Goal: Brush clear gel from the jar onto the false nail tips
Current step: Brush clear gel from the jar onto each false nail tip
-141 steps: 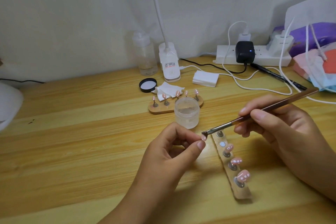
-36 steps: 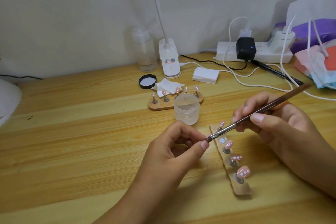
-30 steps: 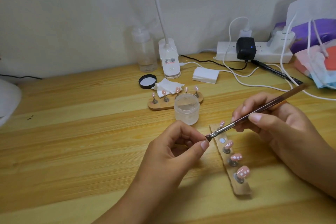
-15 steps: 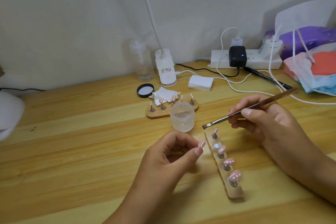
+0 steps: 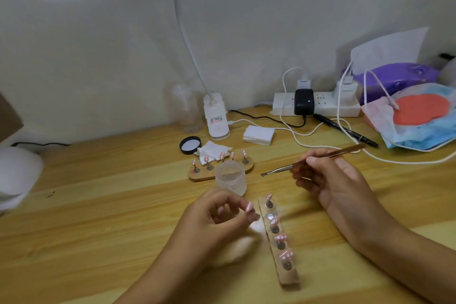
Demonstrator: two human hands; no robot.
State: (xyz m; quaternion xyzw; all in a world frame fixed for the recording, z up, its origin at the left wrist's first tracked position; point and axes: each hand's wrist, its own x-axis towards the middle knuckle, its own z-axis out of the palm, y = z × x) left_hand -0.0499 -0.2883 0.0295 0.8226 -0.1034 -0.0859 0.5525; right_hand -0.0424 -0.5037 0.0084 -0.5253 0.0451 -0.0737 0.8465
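Nail tip [image 5: 249, 207], pink with white dots, is pinched in the fingers of the left hand [image 5: 217, 222], at 9 o'clock of the wooden strip [image 5: 290, 279] carrying the other tips. The open jar [image 5: 230, 176] stands on the surface [image 5: 98, 229] at 12 o'clock of that hand. The right hand [image 5: 330, 180] grips the brush [image 5: 296, 165], bristles hovering at 3 o'clock of the jar, clear of it. This looks like reloading: dip into the gel next, then stroke the held tip lightly.

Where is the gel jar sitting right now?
In the head view, the gel jar stands mid-desk, just in front of the curved nail stand, left of the brush and beyond the left hand.
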